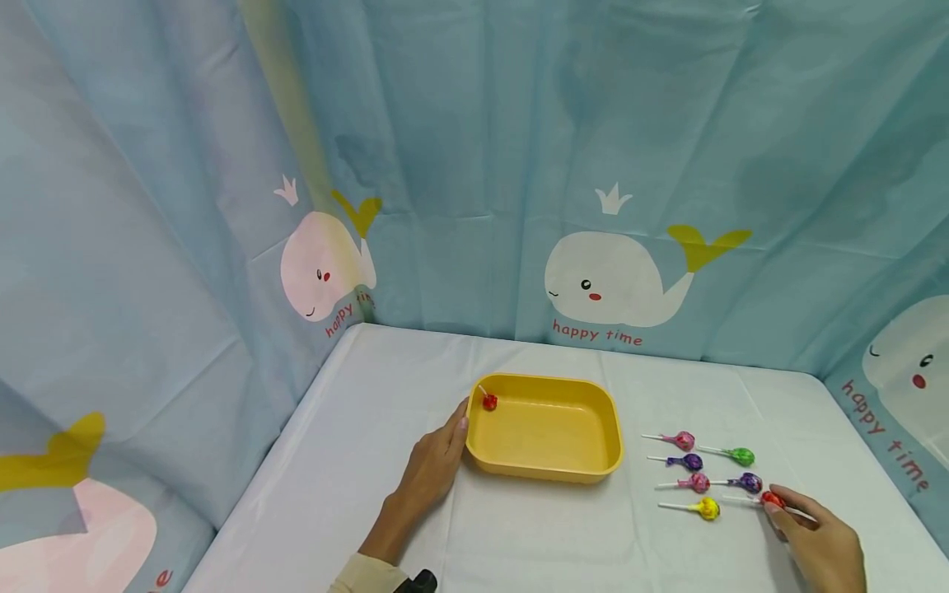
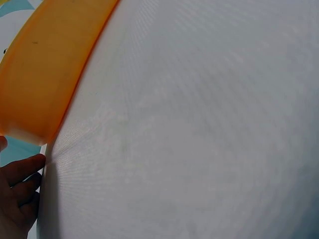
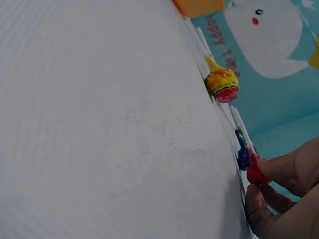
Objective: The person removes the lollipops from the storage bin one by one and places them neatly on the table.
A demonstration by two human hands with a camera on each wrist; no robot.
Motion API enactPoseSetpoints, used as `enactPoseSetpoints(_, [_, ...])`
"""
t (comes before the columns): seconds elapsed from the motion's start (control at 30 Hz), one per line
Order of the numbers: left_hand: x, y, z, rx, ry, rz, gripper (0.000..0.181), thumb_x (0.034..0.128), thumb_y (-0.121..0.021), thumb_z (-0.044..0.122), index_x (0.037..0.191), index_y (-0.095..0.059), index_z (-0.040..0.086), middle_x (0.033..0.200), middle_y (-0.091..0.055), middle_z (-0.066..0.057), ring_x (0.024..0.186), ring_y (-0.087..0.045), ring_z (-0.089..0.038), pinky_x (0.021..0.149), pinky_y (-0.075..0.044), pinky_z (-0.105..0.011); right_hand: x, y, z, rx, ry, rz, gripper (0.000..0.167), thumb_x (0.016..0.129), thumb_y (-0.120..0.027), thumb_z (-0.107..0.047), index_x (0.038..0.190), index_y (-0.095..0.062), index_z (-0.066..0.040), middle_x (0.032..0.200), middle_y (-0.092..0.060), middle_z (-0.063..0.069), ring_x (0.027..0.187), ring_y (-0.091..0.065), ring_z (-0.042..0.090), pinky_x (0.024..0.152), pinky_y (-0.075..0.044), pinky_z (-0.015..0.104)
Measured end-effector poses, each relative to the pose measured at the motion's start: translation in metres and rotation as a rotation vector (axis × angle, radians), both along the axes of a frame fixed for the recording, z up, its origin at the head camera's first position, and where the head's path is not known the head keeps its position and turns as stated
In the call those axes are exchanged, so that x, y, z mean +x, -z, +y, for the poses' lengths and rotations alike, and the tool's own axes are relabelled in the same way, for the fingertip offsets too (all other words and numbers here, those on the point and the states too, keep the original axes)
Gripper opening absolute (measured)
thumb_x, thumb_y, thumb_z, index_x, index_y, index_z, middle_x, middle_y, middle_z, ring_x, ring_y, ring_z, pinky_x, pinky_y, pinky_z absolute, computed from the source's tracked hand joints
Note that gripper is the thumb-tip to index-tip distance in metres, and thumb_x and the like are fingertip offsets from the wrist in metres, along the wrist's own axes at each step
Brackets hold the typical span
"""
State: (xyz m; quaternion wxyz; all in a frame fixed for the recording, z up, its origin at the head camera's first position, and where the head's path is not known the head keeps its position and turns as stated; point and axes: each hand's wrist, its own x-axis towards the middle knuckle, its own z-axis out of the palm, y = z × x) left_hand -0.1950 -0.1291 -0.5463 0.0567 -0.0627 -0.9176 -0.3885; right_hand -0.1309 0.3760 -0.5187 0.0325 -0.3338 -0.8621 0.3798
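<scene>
A yellow tray (image 1: 544, 475) sits on the white table, with a red lollipop (image 1: 489, 402) lying in its back left corner. My left hand (image 1: 433, 461) touches the tray's left side, its fingers lying along the outer wall. In the left wrist view the fingers (image 2: 22, 172) show beside the tray's end (image 2: 50, 74). At the right, my right hand (image 1: 819, 531) pinches another red lollipop (image 1: 772, 499) by its candy head between thumb and fingers; its stick points left. The right wrist view shows this red lollipop (image 3: 256, 172) low at the table surface, near a purple one (image 3: 243, 155).
Between tray and right hand lie several lollipops, sticks leftward: pink (image 1: 684, 441), green (image 1: 741, 455), purple (image 1: 693, 462), another pink (image 1: 698, 483), another purple (image 1: 749, 482) and yellow (image 1: 708, 508). A blue whale-print curtain (image 1: 474, 165) hangs around the table.
</scene>
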Motion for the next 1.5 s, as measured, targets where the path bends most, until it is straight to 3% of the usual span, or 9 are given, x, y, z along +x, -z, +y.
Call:
enactPoseSetpoints(0.1, [0.000, 0.000, 0.000, 0.001, 0.004, -0.002, 0.054, 0.1160, -0.035, 0.047, 0.167, -0.037, 0.030, 0.162, -0.050, 0.005, 0.143, -0.056, -0.028, 0.119, -0.044, -0.051, 0.000, 0.004, 0.003, 0.008, -0.008, -0.017, 0.041, 0.105, -0.069, -0.014, 0.140, -0.062, 0.006, 0.140, -0.058, 0.036, 0.093, -0.066, 0.038, 0.058, -0.051, 0.028])
enactPoseSetpoints(0.2, [0.000, 0.000, 0.000, 0.000, 0.004, -0.001, 0.054, 0.1158, -0.034, 0.049, 0.167, -0.037, 0.031, 0.162, -0.050, 0.005, 0.142, -0.057, -0.028, 0.119, -0.044, -0.051, -0.002, 0.009, 0.006, 0.013, -0.020, -0.024, 0.043, 0.104, -0.070, -0.015, 0.141, -0.061, 0.006, 0.143, -0.055, 0.036, 0.114, -0.060, 0.050, 0.079, -0.057, 0.047])
enactPoseSetpoints(0.3, [0.000, 0.001, -0.001, -0.004, 0.001, 0.004, 0.053, 0.1157, -0.034, 0.050, 0.167, -0.036, 0.033, 0.161, -0.051, 0.005, 0.142, -0.058, -0.028, 0.118, -0.045, -0.051, -0.004, 0.013, 0.009, 0.024, -0.037, -0.034, 0.045, 0.103, -0.071, -0.015, 0.142, -0.060, 0.006, 0.145, -0.054, 0.036, 0.124, -0.054, 0.055, 0.099, -0.046, 0.067])
enactPoseSetpoints(0.43, [-0.001, 0.001, 0.000, -0.002, 0.002, 0.003, 0.053, 0.1158, -0.034, 0.049, 0.167, -0.035, 0.034, 0.161, -0.051, 0.006, 0.142, -0.057, -0.027, 0.118, -0.045, -0.051, -0.005, 0.016, 0.011, 0.013, -0.041, -0.040, 0.046, 0.102, -0.072, -0.014, 0.142, -0.060, 0.006, 0.145, -0.054, 0.036, 0.126, -0.053, 0.056, 0.106, -0.043, 0.071])
enactPoseSetpoints(0.73, [0.000, 0.001, 0.001, 0.005, 0.001, -0.019, 0.054, 0.1160, -0.035, 0.047, 0.167, -0.034, 0.033, 0.163, -0.048, 0.006, 0.145, -0.055, -0.027, 0.120, -0.043, -0.051, 0.000, 0.007, 0.006, 0.004, -0.019, -0.033, 0.049, 0.103, -0.072, -0.021, 0.144, -0.059, 0.004, 0.146, -0.052, 0.037, 0.124, -0.055, 0.056, 0.102, -0.043, 0.071])
enactPoseSetpoints(1.0, [-0.001, 0.000, 0.001, -0.002, 0.006, -0.014, 0.055, 0.1159, -0.033, 0.049, 0.168, -0.034, 0.030, 0.164, -0.047, 0.005, 0.145, -0.055, -0.028, 0.119, -0.044, -0.052, 0.000, -0.002, 0.002, 0.011, 0.005, -0.012, 0.047, 0.106, -0.069, -0.024, 0.143, -0.061, 0.003, 0.139, -0.055, 0.039, 0.109, -0.058, 0.048, 0.079, -0.050, 0.049])
enactPoseSetpoints(1.2, [-0.001, 0.001, 0.001, 0.003, 0.001, -0.022, 0.056, 0.1157, -0.032, 0.050, 0.168, -0.035, 0.029, 0.164, -0.047, 0.005, 0.145, -0.054, -0.028, 0.120, -0.043, -0.053, -0.001, -0.007, -0.001, -0.012, 0.019, -0.008, 0.049, 0.107, -0.065, -0.027, 0.148, -0.058, -0.001, 0.154, -0.042, 0.035, 0.128, -0.050, 0.054, 0.085, -0.051, 0.054])
enactPoseSetpoints(1.37, [-0.001, 0.001, 0.001, 0.001, -0.004, -0.028, 0.056, 0.1158, -0.034, 0.049, 0.168, -0.035, 0.028, 0.164, -0.047, 0.004, 0.145, -0.054, -0.029, 0.119, -0.043, -0.053, -0.003, -0.013, -0.007, -0.001, 0.008, 0.039, 0.054, 0.106, -0.066, -0.035, 0.149, -0.058, -0.004, 0.155, -0.045, 0.031, 0.135, -0.049, 0.051, 0.095, -0.048, 0.060])
enactPoseSetpoints(1.5, [-0.001, 0.000, 0.001, 0.009, 0.009, -0.009, 0.055, 0.1164, -0.035, 0.046, 0.168, -0.035, 0.028, 0.164, -0.047, 0.005, 0.146, -0.053, -0.026, 0.120, -0.043, -0.050, -0.006, -0.018, -0.016, -0.021, -0.005, 0.079, 0.054, 0.106, -0.066, -0.035, 0.149, -0.058, -0.003, 0.151, -0.051, 0.030, 0.131, -0.052, 0.048, 0.085, -0.050, 0.046])
